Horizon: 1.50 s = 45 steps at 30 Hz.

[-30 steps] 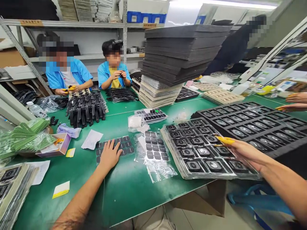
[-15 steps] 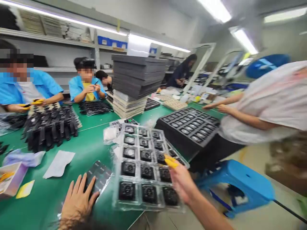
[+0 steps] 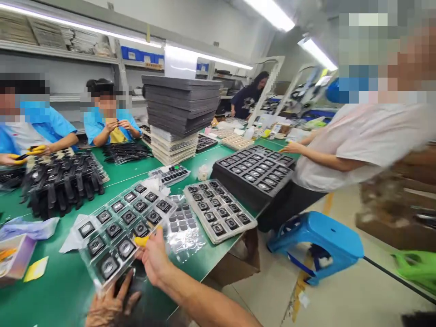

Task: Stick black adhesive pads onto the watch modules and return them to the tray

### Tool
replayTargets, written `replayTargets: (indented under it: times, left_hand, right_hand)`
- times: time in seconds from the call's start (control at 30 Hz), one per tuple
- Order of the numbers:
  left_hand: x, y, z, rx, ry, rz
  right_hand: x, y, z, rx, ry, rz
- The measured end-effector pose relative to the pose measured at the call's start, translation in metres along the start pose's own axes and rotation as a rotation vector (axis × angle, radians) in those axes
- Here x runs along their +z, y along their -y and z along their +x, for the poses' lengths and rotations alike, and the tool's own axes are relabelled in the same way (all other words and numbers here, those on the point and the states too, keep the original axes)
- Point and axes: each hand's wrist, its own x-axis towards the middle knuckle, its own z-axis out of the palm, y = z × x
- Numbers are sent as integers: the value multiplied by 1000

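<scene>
My right hand (image 3: 155, 256), with yellow finger covers on its fingertips, grips the right edge of a clear plastic tray (image 3: 124, 231). Rows of black, square, watch-like cases sit in its pockets. The tray is tilted over the green table. Below its near corner is my left hand (image 3: 111, 304), somewhat blurred, fingers apart; the tray edge hides some fingertips, and whether they touch the tray is unclear. A clear sheet with grey squares (image 3: 184, 222) lies right of the tray. Beyond that sheet rests a second filled tray (image 3: 218, 206).
A black foam tray of parts (image 3: 255, 170) stands at the right, near a co-worker (image 3: 354, 141). Tall stacked black trays (image 3: 182, 102) rise behind. Black straps (image 3: 64, 177) lie at left, before two seated people. A blue stool (image 3: 327, 240) stands beside the table.
My right hand has carried the clear tray leftward, over the spot where my left hand lay on a clear sheet. The second filled tray now shows fully. The view has shifted slightly right.
</scene>
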Motion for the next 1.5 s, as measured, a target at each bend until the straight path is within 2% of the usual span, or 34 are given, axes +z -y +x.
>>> replayTargets:
  times: [0.07,0.17,0.23,0.3,0.4,0.47,0.53,0.57,0.67,0.73,0.83,0.9,1.0,1.07,1.2,1.3,1.4,1.5]
  left_hand:
    - [-9,-17,-11,21,78,123]
    - [-16,-40,-21,-68,148,177]
    - [-17,-46,-25,-87,104,175]
    - [-19,-45,-30,-46,29,158]
    - [-28,-29,-33,-19,-84,117]
    - [-34,-12,-27,-78,-157,125]
    - [-38,9,-15,-152,-232,185]
    - [-39,19,-7,-181,-242,218]
    - [-36,47,17,-193,-133,227]
    - [-33,61,29,-193,-84,221]
    - [-34,74,38,-210,-40,224]
    - [-38,75,43,-243,-36,233]
    - [-38,59,61,-303,-45,242]
    - [-30,38,85,-283,-11,216]
    - [1,0,151,-122,157,97]
    - [16,-5,191,-31,279,47]
    - [17,2,213,48,359,47]
    - [17,2,220,125,399,62]
  right_hand:
    - [15,-11,8,-14,-25,8]
    - [25,-23,18,31,-37,3]
    - [25,-33,25,79,-39,-12]
    - [22,-43,30,121,-60,-41]
    - [17,-52,35,197,-93,-119]
    - [14,-51,39,261,-77,-196]
    - [12,-43,47,350,-5,-298]
    - [11,-37,51,404,50,-358]
    - [2,-13,60,510,211,-570]
    - [-11,5,57,452,256,-722]
    - [-41,25,36,220,245,-911]
    - [-61,30,20,27,273,-1048]
    - [-83,27,10,-315,442,-1408]
    - [-89,22,14,-445,560,-1579]
    - [-86,15,30,-495,725,-1580]
    - [-83,13,39,-520,758,-1544]
    - [-79,9,46,-519,757,-1521]
    - [-67,3,56,-509,762,-1481]
